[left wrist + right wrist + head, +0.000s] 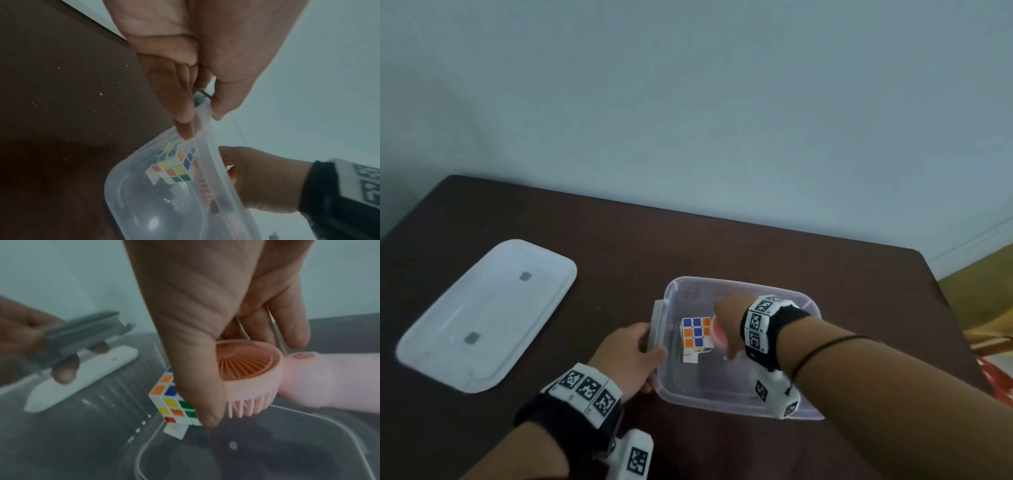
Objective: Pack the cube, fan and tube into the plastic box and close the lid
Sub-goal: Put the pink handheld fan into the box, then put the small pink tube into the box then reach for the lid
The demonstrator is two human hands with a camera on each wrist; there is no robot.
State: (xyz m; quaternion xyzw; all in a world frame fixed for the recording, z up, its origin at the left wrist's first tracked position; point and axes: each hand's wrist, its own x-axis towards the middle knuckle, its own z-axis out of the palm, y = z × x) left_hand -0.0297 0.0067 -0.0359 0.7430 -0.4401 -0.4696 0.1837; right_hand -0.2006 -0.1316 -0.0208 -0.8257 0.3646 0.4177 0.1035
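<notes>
Nearest to the camera, the left hand [631, 356] pinches the latch flap [655, 325] on the left side of the clear plastic box [739, 404], thumb on one side and fingers on the other; its grip is narrow and closed on that flap, prob. to keep the light box from sliding on the dark surface [619, 246] while things go in. A bit farther, inside the box, the right hand [726, 318] reaches down w/ the pink handheld fan [257, 378]; thumb and fingers curl around the round fan head, so this grip holds the fan, and the handle points away to the right. The fan is low in the box but I cannot tell if it already touches the bottom. The puzzle cube [697, 334] already sits on the box floor, just beside the fan head, toward the left wall, which leaves room on the right for the long handle. Farther left, well apart from the box, the white lid [486, 329] lies flat on the surface, not yet needed. The tube is not visible in any view. By my judgement the fan step is in progress; tube and lid are left.
</notes>
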